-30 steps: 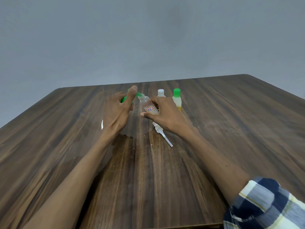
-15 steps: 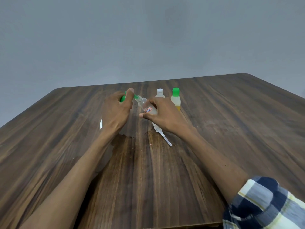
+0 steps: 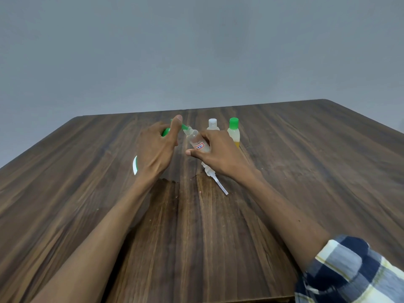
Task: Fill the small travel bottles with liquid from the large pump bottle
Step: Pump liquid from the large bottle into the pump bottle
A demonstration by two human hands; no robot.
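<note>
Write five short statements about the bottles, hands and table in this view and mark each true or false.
1. The right hand holds a small clear bottle, tilted. True.
2. The left hand lies flat on the table. False: it is on the pump bottle, thumb on the green pump head.
3. Two small bottles stand behind the hands, a white-capped one and a green-capped one. True.
4. The green-capped bottle lies on its side. False: it stands upright.
5. A white pump part with a thin tube lies on the table by the right hand. True.
</note>
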